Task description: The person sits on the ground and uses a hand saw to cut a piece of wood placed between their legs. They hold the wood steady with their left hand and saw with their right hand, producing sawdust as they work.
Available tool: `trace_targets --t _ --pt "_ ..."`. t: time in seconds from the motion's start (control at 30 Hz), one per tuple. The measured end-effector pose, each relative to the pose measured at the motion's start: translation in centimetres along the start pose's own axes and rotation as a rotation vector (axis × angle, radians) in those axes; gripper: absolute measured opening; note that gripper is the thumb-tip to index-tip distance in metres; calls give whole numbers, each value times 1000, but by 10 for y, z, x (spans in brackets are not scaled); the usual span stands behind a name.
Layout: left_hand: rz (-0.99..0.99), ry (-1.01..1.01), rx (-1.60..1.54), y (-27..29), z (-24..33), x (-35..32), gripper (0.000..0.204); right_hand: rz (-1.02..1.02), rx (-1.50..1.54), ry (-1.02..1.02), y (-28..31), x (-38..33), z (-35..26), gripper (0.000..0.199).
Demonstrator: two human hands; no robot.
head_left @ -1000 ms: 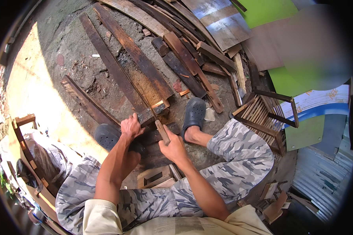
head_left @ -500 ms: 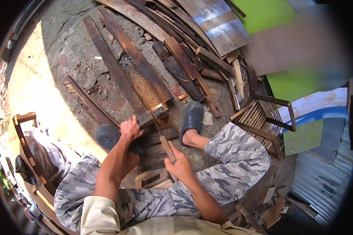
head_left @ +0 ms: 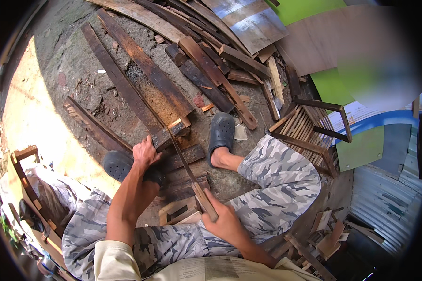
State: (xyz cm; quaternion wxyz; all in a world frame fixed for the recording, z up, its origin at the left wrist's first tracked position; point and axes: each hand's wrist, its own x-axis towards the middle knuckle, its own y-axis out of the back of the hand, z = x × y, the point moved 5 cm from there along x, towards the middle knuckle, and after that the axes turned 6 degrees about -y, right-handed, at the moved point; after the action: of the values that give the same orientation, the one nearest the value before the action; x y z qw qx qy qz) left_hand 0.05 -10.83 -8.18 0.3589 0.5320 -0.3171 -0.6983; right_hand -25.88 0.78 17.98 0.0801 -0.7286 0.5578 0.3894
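My right hand (head_left: 222,219) is closed round the wooden handle of a handsaw (head_left: 183,160). The narrow blade slants up and left, lying across the near end of a long dark plank (head_left: 122,86). On that end, left of the blade, my left hand (head_left: 145,151) presses down and grips the wood, its fingers partly hidden. Pale fresh wood shows beside the blade. Under the plank's near end lie short dark boards (head_left: 182,158). Sawdust (head_left: 165,107) is heaped just beyond the blade, between the plank and a second plank (head_left: 145,65).
My feet in dark clogs (head_left: 221,133) stand either side of the work. A curved plank (head_left: 96,124) lies at left. Stacked timber (head_left: 211,61) spreads across the far side. A slatted wooden frame (head_left: 309,133) stands at right, near corrugated metal sheets (head_left: 384,206).
My right hand has pulled the saw back toward me, so more blade shows on the near side of the plank. My left hand keeps its hold. The whole view has shifted slightly.
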Motion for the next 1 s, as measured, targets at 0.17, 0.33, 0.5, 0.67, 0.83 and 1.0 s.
trace_targets --t 0.17,0.33,0.5,0.67,0.83,1.0 --pt "5 11 18 1 -2 -3 71 19 -139 -77 -12 48 -21 63" --pt "-26 -29 2 -10 6 9 72 120 -54 -20 -40 112 10 59" --pt "2 15 6 3 -1 -1 72 0 -41 -26 6 -4 -12 61" --pt "-54 -10 -33 -1 7 8 70 75 -103 -63 -31 122 -2 58" --pt "-25 -18 -11 -3 3 8 70 118 -88 53 -28 59 14 59" --pt "2 30 -14 10 0 -6 71 57 -103 45 6 18 -3 61"
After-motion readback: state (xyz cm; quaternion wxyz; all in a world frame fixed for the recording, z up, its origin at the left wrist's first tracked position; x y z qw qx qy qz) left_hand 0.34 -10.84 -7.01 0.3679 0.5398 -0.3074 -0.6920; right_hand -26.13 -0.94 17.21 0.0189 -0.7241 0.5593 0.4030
